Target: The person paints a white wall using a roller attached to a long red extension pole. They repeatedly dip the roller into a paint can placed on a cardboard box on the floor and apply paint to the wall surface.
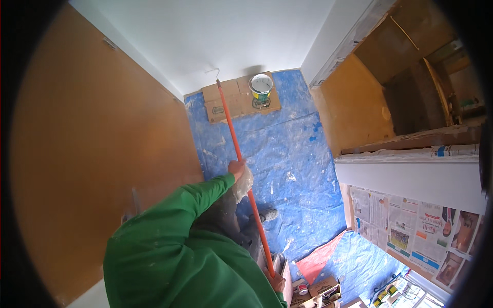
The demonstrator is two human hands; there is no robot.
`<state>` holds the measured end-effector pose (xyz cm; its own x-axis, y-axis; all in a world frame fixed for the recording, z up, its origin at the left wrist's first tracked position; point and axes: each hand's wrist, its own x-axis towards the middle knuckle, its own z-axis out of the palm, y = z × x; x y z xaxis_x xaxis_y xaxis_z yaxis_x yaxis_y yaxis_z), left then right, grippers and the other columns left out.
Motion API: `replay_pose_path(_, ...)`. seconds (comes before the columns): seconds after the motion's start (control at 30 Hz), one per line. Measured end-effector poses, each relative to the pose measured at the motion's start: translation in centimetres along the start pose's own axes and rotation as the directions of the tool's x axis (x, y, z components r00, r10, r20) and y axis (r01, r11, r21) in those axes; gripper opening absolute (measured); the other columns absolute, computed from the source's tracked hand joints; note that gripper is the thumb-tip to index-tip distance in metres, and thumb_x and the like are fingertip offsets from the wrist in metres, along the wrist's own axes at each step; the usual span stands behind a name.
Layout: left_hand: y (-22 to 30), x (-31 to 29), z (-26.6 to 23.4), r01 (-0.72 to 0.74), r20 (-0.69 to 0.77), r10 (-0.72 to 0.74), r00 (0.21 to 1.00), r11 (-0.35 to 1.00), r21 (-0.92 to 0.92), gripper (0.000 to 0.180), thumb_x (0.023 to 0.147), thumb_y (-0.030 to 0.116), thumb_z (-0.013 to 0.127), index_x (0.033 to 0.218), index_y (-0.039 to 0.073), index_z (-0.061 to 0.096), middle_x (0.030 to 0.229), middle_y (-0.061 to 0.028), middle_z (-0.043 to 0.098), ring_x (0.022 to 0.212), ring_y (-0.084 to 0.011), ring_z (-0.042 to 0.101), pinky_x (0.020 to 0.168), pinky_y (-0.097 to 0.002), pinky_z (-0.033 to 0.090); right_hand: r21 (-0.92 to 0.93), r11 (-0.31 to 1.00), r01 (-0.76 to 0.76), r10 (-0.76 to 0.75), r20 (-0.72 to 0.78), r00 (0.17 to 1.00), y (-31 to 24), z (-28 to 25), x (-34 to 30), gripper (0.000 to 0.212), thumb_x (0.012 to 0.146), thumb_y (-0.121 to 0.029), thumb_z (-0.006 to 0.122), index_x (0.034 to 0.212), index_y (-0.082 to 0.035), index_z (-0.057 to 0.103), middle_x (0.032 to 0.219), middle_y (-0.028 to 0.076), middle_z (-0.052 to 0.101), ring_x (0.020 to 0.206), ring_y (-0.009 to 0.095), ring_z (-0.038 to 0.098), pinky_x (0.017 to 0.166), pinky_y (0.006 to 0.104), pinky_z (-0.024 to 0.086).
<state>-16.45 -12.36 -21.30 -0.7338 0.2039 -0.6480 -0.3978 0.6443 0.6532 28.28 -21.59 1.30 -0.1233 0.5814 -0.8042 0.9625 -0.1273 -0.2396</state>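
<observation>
Head view: left hand (237, 169) and right hand (277, 283) grip an orange pole (231, 126), its roller (218, 71) by a wall (221, 36) seemingly mostly coated, some painting probably remaining.

2 hands, bare, both in closed grip, well apart; L fwd of R. L arm (179, 215): long grn slv, set out to L side, reaching fwd & R; elbow angle unclear under slv. L wrist: mostly under cuff. L hand (237, 168): fingers curled, back of hand partly vis. R hand (278, 283): low, near lwr edge, close to torso (215, 272); fingers wrapped round. R arm: mostly out of sight, bit of grn slv only. Foot (269, 214), 1 vis.: shod, btwn hands' levels.
</observation>
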Motion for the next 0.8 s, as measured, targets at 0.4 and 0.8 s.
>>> replay_pose_path(0.4, 0.6, 7.1, -0.1, 0.013, 0.05, -0.024, 0.998, 0.976, 0.217, 0.05, 0.08, 0.039, 0.063, 0.094, -0.009, 0.061, 0.09, -0.0264, 0.064, 0.085, -0.0358, 0.065, 0.073, -0.0429, 0.049, -0.06, 0.99, -0.126, 0.126, 0.009, 0.992, -12.2, -1.8, 0.0, 0.057, 0.078, -0.059, 0.056, 0.082, -0.003, 0.067, 0.077, 0.023, 0.063, 0.077, 0.04, 0.062, 0.068, 0.0476, 0.045)
replay_pose_path(0.8, 9.0, 6.7, 2.4, 0.111, 0.048, -0.113, 0.992, 0.993, 0.05, 0.04, 0.078, 0.029, 0.065, 0.094, -0.007, 0.063, 0.087, -0.0218, 0.066, 0.083, -0.0314, 0.066, 0.067, -0.0409, 0.052, 0.014, 0.995, 0.094, -0.09, -0.156, 0.984, -11.9, -3.2, 2.0, 0.047, 0.078, -0.043, 0.066, 0.069, 0.003, 0.06, 0.058, 0.021, 0.055, 0.05, 0.029, 0.054, 0.052, 0.0413, 0.041)
